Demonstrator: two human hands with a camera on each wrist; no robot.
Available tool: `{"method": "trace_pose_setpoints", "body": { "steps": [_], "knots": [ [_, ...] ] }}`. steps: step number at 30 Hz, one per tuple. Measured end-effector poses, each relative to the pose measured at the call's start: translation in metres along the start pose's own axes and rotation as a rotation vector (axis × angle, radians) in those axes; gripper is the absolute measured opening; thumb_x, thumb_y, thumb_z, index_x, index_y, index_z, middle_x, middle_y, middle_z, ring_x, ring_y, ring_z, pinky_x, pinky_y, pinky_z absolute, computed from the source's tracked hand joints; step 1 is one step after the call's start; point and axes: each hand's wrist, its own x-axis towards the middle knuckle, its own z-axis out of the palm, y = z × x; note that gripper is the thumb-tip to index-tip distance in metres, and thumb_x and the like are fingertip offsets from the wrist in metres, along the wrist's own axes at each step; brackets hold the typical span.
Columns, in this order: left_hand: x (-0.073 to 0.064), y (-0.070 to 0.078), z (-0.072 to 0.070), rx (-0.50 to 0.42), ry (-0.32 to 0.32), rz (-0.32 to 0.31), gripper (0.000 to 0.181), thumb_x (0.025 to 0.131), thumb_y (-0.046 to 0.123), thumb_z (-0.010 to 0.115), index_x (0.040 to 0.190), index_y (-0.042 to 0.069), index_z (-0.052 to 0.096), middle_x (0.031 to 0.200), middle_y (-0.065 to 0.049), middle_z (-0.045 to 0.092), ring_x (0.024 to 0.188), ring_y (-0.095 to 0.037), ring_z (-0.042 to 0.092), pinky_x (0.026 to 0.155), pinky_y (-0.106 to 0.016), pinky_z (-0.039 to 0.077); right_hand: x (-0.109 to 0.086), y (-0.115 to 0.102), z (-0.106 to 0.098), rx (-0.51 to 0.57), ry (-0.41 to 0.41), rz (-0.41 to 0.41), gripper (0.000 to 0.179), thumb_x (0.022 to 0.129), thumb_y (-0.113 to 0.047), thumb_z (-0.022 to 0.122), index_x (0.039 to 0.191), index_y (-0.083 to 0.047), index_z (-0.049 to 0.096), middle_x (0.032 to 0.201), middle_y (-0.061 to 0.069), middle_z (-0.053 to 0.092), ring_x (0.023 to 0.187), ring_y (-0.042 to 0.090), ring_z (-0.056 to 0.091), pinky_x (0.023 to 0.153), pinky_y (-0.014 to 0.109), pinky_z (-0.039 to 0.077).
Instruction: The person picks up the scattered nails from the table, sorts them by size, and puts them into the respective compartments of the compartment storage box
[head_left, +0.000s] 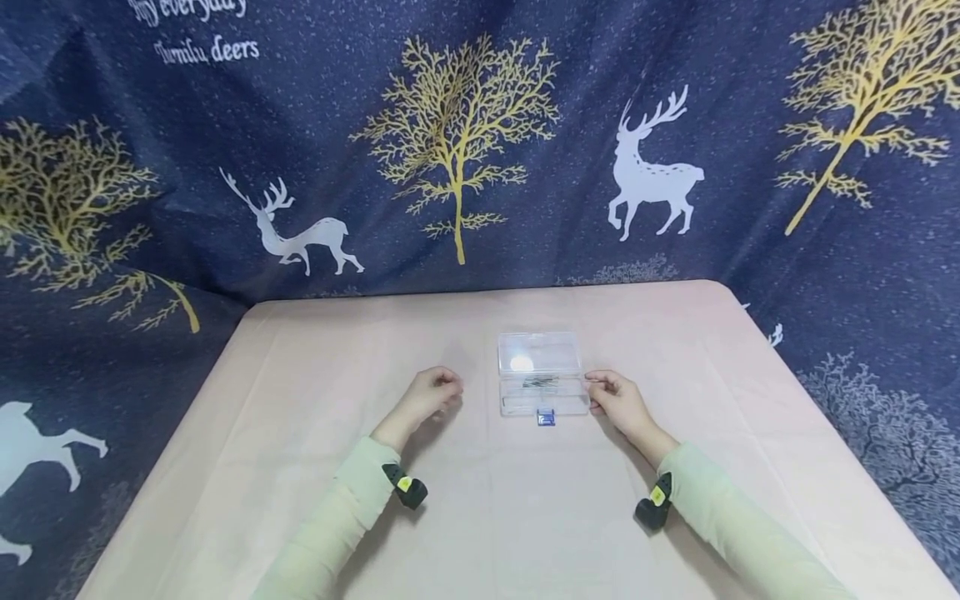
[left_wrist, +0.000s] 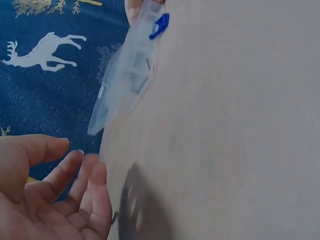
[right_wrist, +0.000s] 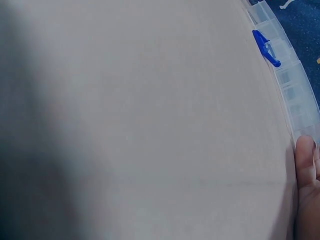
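Observation:
A clear plastic box (head_left: 546, 405) lies on the table with its lid (head_left: 542, 353) raised at the back. Several thin dark pieces (head_left: 542, 382) show inside it, too small to identify. A blue latch (head_left: 546, 417) hangs at its front edge. My right hand (head_left: 619, 408) grips the box's right end, its thumb (right_wrist: 304, 157) against the side wall. To the left of the box and apart from it, my left hand (head_left: 429, 398) hovers with fingers loosely curved. In the left wrist view no object shows between the left thumb (left_wrist: 47, 148) and fingers.
A pale pink cloth covers the table (head_left: 517, 517). Behind it hangs a dark blue curtain (head_left: 525, 150) with deer and trees. Each wrist carries a black camera, the left wrist camera (head_left: 406, 487) and the right wrist camera (head_left: 654, 503). A small dark mark (left_wrist: 114, 217) shows beside the left fingers.

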Motion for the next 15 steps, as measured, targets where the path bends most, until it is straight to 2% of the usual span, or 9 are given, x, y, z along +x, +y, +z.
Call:
{"method": "trace_pose_setpoints", "body": {
  "steps": [4,7,9,15],
  "knots": [
    [-0.003,-0.006,-0.008,0.223,0.077,0.104,0.014,0.089,0.011,0.059,0.098,0.0,0.062,0.09,-0.012,0.064,0.08,-0.022,0.061,0.068,-0.033,0.054,-0.001,-0.001,-0.001,0.006,-0.004,0.003,0.032,0.093,-0.002,0.053,0.12,0.014,0.05,0.094,0.018,0.063,0.061,0.002,0.056,0.058,0.017,0.052],
    [-0.004,-0.012,-0.012,0.366,0.126,0.163,0.013,0.087,0.01,0.062,0.095,0.0,0.063,0.092,-0.012,0.065,0.089,-0.025,0.061,0.081,-0.039,0.053,-0.001,-0.001,0.0,0.006,0.003,0.009,0.031,0.093,-0.002,0.052,0.12,0.014,0.051,0.092,0.017,0.063,0.061,0.002,0.056,0.057,0.016,0.052],
    [-0.005,-0.015,-0.013,0.414,0.141,0.174,0.012,0.085,0.01,0.063,0.094,0.001,0.063,0.09,-0.011,0.064,0.088,-0.026,0.06,0.082,-0.041,0.052,0.0,-0.001,0.0,0.005,0.01,0.01,0.031,0.092,-0.001,0.052,0.119,0.013,0.051,0.091,0.015,0.063,0.061,0.002,0.056,0.057,0.016,0.052],
    [-0.003,-0.021,-0.019,0.5,0.212,0.207,0.014,0.08,0.01,0.068,0.091,0.004,0.064,0.088,-0.01,0.061,0.082,-0.023,0.057,0.077,-0.04,0.049,0.001,0.0,0.0,0.003,0.022,0.01,0.03,0.092,-0.001,0.052,0.118,0.013,0.052,0.09,0.013,0.063,0.061,0.002,0.056,0.057,0.016,0.052]
  ]
}}
